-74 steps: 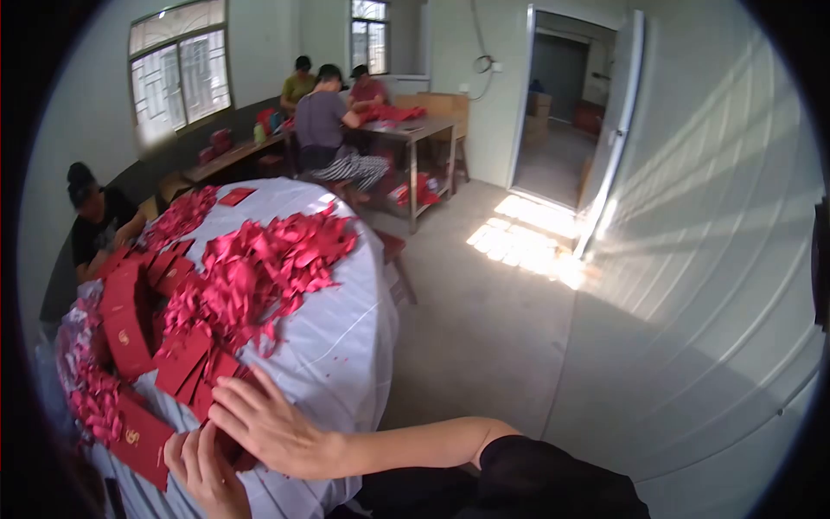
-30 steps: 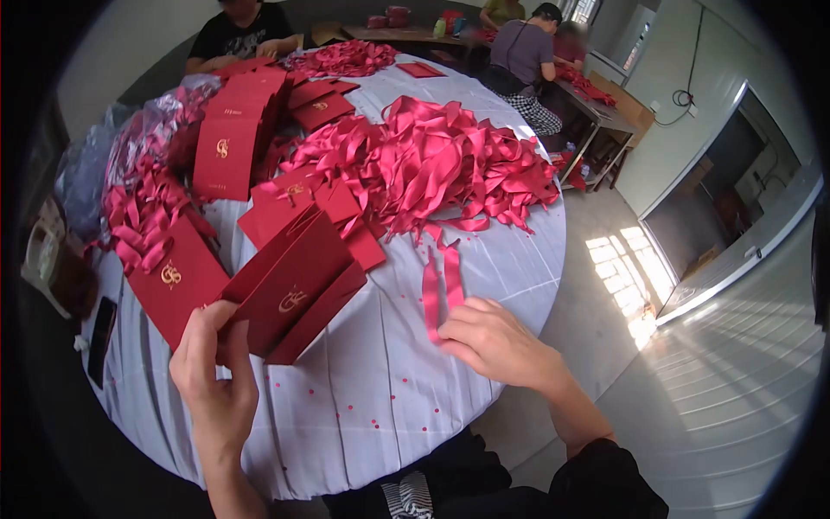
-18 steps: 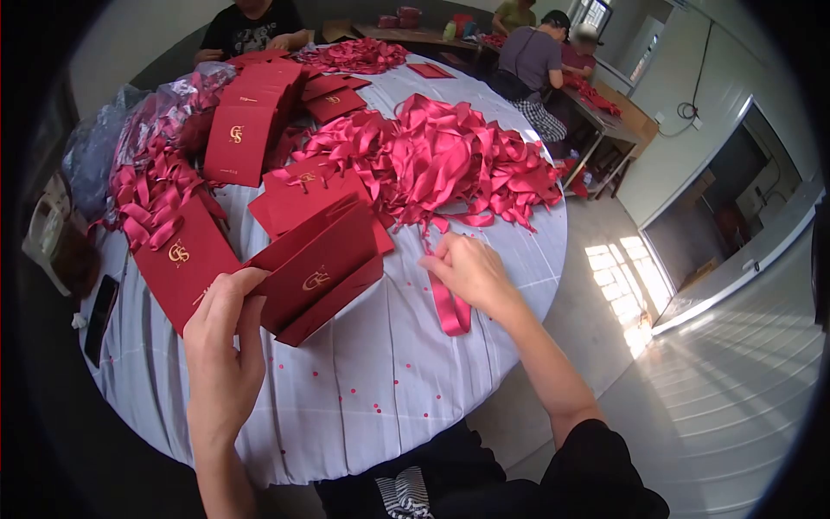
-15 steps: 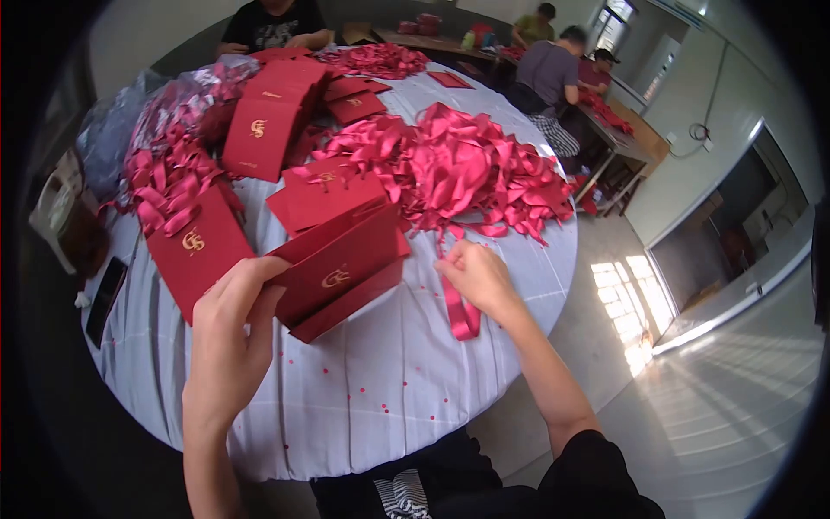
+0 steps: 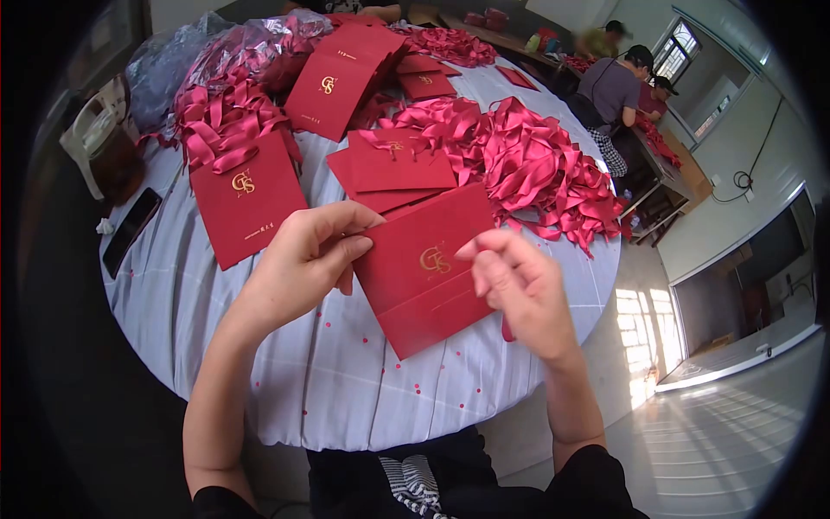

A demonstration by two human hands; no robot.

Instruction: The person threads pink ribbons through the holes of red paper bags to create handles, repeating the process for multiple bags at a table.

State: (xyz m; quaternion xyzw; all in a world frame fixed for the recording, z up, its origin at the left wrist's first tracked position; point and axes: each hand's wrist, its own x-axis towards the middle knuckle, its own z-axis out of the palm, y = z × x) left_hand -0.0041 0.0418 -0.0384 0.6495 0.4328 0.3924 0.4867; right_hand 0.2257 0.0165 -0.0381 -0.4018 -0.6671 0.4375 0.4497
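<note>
My left hand [image 5: 298, 264] pinches the upper left edge of a red paper gift bag [image 5: 406, 316], tilted above the table with its gold emblem towards me. Over the bag's right side, my right hand [image 5: 526, 294] is closed, thumb against fingers. A bit of red ribbon [image 5: 507, 329] shows below that hand; the rest is hidden. Just behind the held bag lie red bags with ribbon handles [image 5: 402, 164]. Another red bag [image 5: 246, 208] with pink-red ribbon lies to the left.
A large heap of ribbons [image 5: 536, 164] covers the table's right side. Stacked bags [image 5: 337, 86] and a plastic sack of ribbons [image 5: 251, 56] stand behind. A phone [image 5: 132, 232] lies at the left edge. Red dots are scattered on the grey cloth [image 5: 346, 406]. Several people sit farther back.
The bag has turned its front up towards me and moved right. My right hand has come up from the table to the bag's front. The view has shifted.
</note>
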